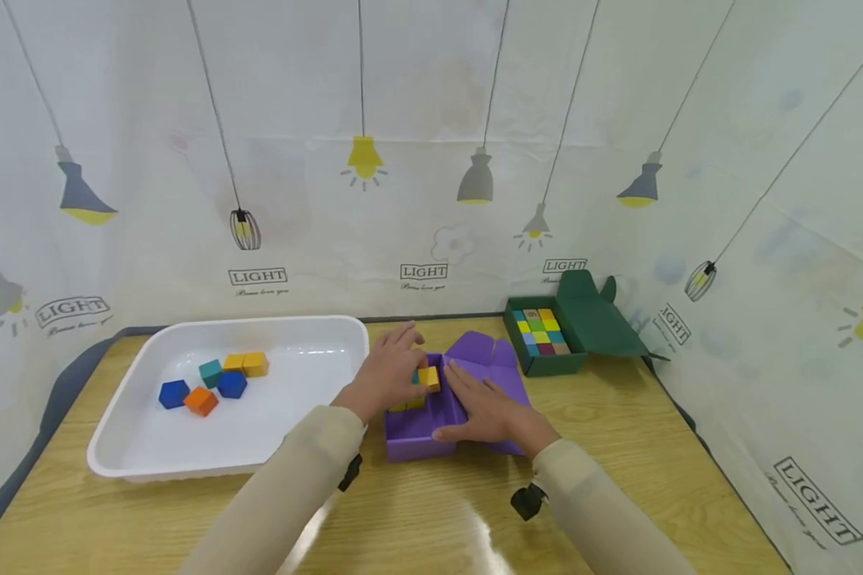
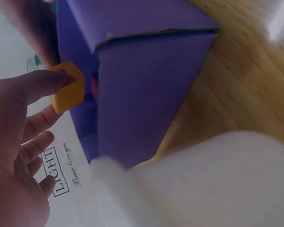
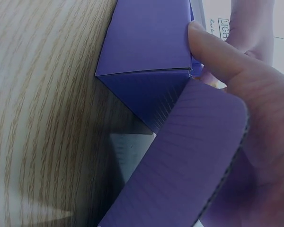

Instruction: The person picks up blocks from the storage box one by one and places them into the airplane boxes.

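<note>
Over the purple box (image 1: 420, 449), my left hand (image 1: 387, 374) pinches an orange-yellow block (image 1: 429, 378) between thumb and fingers. The same block (image 2: 70, 90) shows in the left wrist view beside the box wall (image 2: 137, 90), held by the left hand (image 2: 19, 123). Yellow blocks (image 1: 407, 404) lie inside the box at its left side. My right hand (image 1: 491, 411) lies with extended fingers on the box's right edge and opened purple lid (image 1: 507, 375). In the right wrist view the right hand's (image 3: 260, 109) thumb touches the box's wall (image 3: 146, 38).
On the left stands a white tray (image 1: 252, 471) holding blue blocks (image 1: 232, 385), an orange block (image 1: 201, 401), a teal block (image 1: 211, 372) and yellow-orange blocks (image 1: 255, 364). A green box (image 1: 555, 365) with its lid open, filled with coloured blocks (image 1: 539, 327), is at the back right.
</note>
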Demonstrator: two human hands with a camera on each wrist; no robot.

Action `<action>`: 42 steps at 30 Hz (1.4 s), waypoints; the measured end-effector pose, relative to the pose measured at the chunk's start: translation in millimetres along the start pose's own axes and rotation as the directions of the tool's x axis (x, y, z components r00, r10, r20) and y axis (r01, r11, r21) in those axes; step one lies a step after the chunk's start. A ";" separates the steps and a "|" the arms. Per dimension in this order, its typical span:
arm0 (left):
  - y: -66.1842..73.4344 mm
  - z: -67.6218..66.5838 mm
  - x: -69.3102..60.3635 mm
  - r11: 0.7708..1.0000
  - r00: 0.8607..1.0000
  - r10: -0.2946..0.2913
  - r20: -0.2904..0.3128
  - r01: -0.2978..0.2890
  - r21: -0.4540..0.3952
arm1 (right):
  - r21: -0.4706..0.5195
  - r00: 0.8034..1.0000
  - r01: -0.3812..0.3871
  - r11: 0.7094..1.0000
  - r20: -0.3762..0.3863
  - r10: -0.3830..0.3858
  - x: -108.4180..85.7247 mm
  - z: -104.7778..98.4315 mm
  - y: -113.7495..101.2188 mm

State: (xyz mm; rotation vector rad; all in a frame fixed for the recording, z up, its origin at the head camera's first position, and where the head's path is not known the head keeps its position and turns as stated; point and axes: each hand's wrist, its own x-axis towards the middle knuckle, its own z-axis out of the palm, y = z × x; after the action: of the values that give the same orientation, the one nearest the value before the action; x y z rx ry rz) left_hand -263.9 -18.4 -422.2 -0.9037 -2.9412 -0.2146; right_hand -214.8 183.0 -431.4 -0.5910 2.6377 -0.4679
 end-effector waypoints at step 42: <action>-1.5 7.8 -6.6 0.992 0.995 -0.005 -0.097 0.017 0.126 | 0.005 1.000 -0.007 1.000 -0.006 0.007 2.2 4.3 2.0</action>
State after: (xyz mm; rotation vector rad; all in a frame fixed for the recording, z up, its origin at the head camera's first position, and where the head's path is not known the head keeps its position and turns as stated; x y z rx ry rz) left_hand -259.4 -22.1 -430.8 -0.8361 -2.8340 -0.0687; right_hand -215.3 182.7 -436.6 -0.5793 2.6425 -0.4749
